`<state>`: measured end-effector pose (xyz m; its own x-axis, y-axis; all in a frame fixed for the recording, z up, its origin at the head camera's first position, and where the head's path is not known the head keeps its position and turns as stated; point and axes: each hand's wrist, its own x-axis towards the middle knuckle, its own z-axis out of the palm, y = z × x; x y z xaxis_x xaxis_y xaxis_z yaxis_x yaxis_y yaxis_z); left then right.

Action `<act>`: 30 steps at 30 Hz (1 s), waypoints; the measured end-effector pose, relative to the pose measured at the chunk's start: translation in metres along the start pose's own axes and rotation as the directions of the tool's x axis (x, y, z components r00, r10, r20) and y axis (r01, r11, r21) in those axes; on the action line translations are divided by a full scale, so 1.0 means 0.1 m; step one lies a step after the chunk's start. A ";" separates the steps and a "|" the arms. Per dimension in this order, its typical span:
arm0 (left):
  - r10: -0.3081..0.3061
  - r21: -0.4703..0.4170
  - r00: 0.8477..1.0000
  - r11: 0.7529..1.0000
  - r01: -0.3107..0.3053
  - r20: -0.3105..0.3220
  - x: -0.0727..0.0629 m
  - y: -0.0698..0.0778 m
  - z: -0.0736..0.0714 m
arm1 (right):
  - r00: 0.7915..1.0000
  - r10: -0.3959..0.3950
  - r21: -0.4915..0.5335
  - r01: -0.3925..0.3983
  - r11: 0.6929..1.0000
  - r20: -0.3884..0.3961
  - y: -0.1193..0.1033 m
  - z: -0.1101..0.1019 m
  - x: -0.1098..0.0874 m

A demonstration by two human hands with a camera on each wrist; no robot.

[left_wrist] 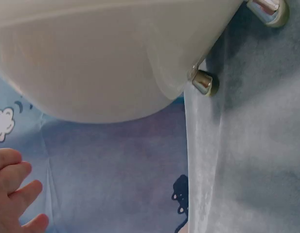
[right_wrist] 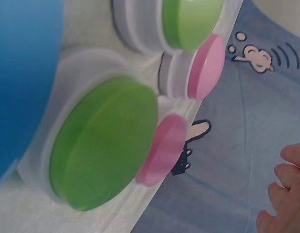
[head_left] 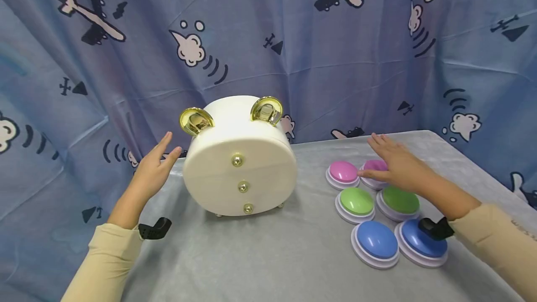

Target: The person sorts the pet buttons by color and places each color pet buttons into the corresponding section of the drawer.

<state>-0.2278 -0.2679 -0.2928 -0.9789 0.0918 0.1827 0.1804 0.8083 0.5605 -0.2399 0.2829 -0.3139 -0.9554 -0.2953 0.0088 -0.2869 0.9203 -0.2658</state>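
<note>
A white rounded box (head_left: 268,171) with gold cup-shaped ears (head_left: 196,121) and three gold knobs (head_left: 243,187) down its front stands on the table. Left of it, my left hand (head_left: 152,171) is raised with fingers straight and thumb apart, holding nothing. My right hand (head_left: 396,162) hovers with extended fingers over the back of a group of dome buttons, overlapping a pink button (head_left: 376,168) in the head view. Beside that is another pink button (head_left: 343,171). Two green buttons (head_left: 356,201) and two blue buttons (head_left: 377,239) sit nearer the front, all on white bases.
Grey cloth covers the table (head_left: 251,260). Behind and along the sides hangs a blue curtain (head_left: 335,78) printed with planes and clouds. Short metallic feet (left_wrist: 204,82) lift the box off the cloth. Black straps with camera mounts (head_left: 155,229) sit at both wrists.
</note>
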 end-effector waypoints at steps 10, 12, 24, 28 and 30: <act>0.010 -0.024 0.999 1.000 -0.011 -0.030 -0.06 0.03 0.03 | 0.998 -0.062 0.003 0.062 0.998 -0.031 -0.25 -0.01 -0.06; 0.014 -0.032 0.999 0.999 -0.015 -0.032 -0.07 0.05 0.03 | 0.996 -0.078 0.011 0.079 0.997 -0.046 -0.30 -0.01 -0.07; 0.020 -0.144 0.998 0.989 -0.028 -0.057 -0.12 0.10 0.10 | 0.995 -0.095 0.053 0.096 0.994 -0.024 -0.52 0.04 -0.13; 0.018 -0.223 0.997 0.974 -0.034 -0.076 -0.11 0.10 0.14 | 0.995 -0.095 0.061 0.096 0.994 -0.011 -0.59 0.07 -0.17; 0.028 -0.264 0.996 0.963 -0.051 -0.090 -0.11 0.10 0.16 | 0.995 -0.102 0.057 0.103 0.993 -0.014 -0.66 0.09 -0.20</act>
<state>-0.2169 -0.2518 -0.3018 -0.9608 0.0621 0.2703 0.2493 0.6206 0.7434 -0.2012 0.2262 -0.3056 -0.9219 -0.3843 0.0497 -0.3794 0.8689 -0.3178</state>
